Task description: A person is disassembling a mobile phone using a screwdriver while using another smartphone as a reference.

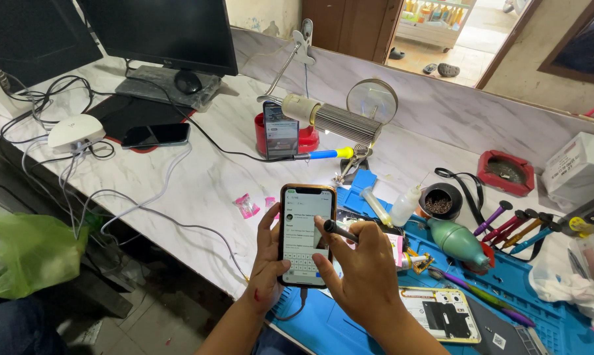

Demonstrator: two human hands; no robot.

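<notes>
Phone (305,235) low centre, over counter (198,177) edge, cradled upright in left hand (269,263) for thumb typing; right hand (359,266) steadying its side, dark tool (340,230) pinched between fingers.

On my white marble worktop (198,184), a green rubber air blower (459,242) lies right; a black monitor (162,33) stands far left.

White marbled worktop (205,177) carries: blue work mat (560,322), monitor stand (165,85), black phone (155,135) lying flat, white router (75,131), red ashtray (505,172), loose white cables (146,204), pink packets (246,206).
</notes>
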